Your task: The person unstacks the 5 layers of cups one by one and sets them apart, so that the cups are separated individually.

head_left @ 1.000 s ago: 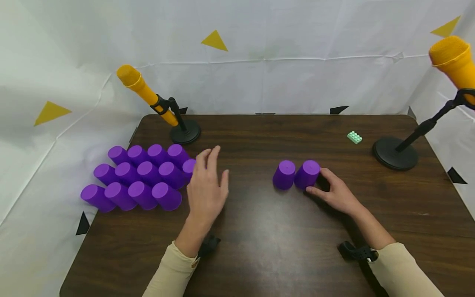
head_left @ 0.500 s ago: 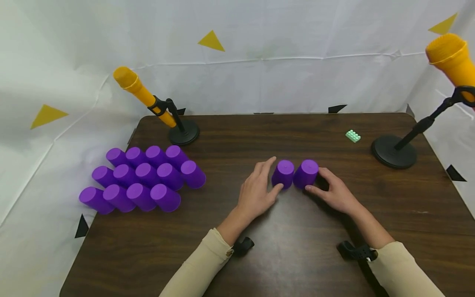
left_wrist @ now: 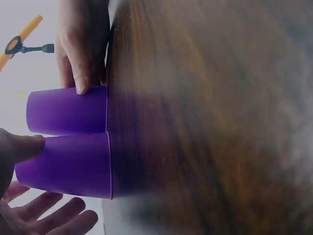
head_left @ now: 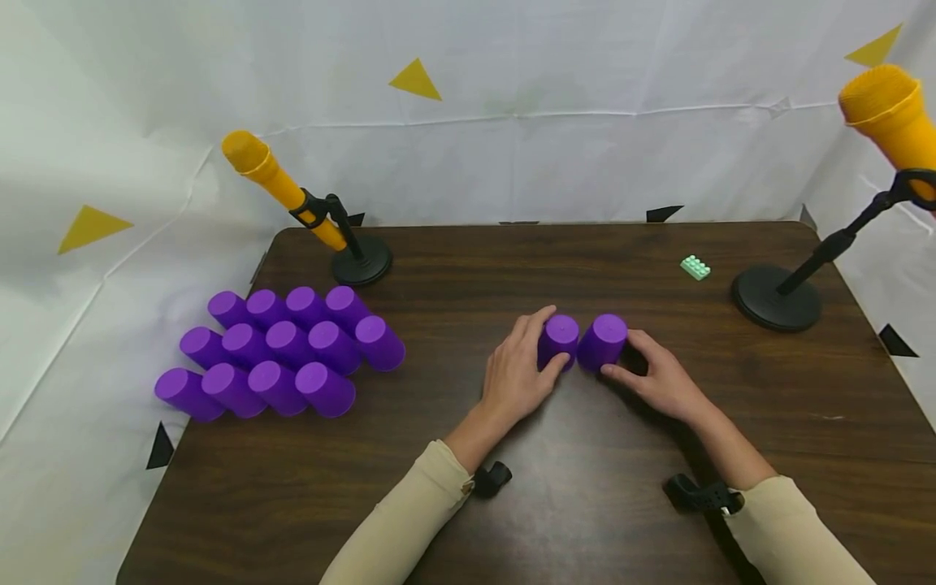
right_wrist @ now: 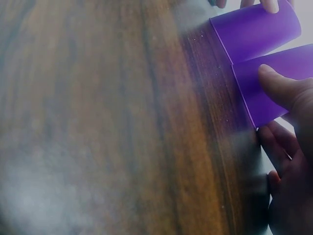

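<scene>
Two purple cups stand upside down side by side in the head view, their sides nearly touching. My left hand (head_left: 521, 370) is at the left cup (head_left: 559, 337), thumb on its near side and index finger behind it. In the left wrist view the thumb lies on that cup (left_wrist: 73, 169), while the other fingers spread below it, apart from the wall. My right hand (head_left: 661, 378) holds the right cup (head_left: 604, 341) between thumb and fingers. The right wrist view shows the thumb pressed on its side (right_wrist: 249, 90); part of the fingers is hidden behind it.
Several purple cups (head_left: 281, 349) stand upside down in rows on the left of the dark wooden table (head_left: 585, 504). A yellow microphone on a black stand (head_left: 361, 260) is at back left, another stand (head_left: 777, 298) at right. A mint-green toy brick (head_left: 695, 267) lies near the back.
My left hand has moved right, from beside the rows of cups to the left of the two middle cups, and its thumb now touches it. The right hand has stayed put.
</scene>
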Demonstrator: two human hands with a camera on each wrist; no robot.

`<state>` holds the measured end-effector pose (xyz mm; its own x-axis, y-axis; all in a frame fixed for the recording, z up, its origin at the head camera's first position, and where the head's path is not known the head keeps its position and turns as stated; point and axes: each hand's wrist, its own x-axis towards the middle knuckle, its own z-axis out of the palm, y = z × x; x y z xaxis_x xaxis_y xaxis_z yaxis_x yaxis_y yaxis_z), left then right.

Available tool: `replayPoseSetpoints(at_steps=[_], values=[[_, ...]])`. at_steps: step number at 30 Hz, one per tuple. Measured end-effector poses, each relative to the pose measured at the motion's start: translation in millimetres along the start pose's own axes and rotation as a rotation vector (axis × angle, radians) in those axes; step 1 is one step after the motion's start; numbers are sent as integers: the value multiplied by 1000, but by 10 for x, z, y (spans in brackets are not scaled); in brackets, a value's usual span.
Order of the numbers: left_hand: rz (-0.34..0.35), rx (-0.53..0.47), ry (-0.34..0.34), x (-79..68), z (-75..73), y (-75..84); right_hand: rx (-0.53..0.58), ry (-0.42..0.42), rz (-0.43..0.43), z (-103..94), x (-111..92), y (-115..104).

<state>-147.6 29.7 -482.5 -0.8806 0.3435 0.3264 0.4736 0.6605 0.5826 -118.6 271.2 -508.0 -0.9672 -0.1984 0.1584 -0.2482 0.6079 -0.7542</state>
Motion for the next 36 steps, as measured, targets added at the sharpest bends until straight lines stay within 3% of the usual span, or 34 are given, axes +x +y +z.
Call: replayPoseSetpoints(at_steps=[8, 13, 20, 26, 31, 36], values=[[14, 0, 0, -17, -25, -60, -4, 0, 2, 11, 12, -1], [-15, -23, 29, -121, -199, -140, -5, 2, -4, 18, 23, -8], [-107, -9, 74, -422, -663, -392, 4, -9, 2, 22, 27, -28], [-199, 64, 170, -785, -1044, -666, 0, -7, 1, 14, 25, -22], [-228, 114, 245, -1015, -1228, -815, -11, -1, 15, 4, 17, -14], [-260, 153, 301, -1136, -1308, -916, -15, -8, 30, 0, 11, -21]])
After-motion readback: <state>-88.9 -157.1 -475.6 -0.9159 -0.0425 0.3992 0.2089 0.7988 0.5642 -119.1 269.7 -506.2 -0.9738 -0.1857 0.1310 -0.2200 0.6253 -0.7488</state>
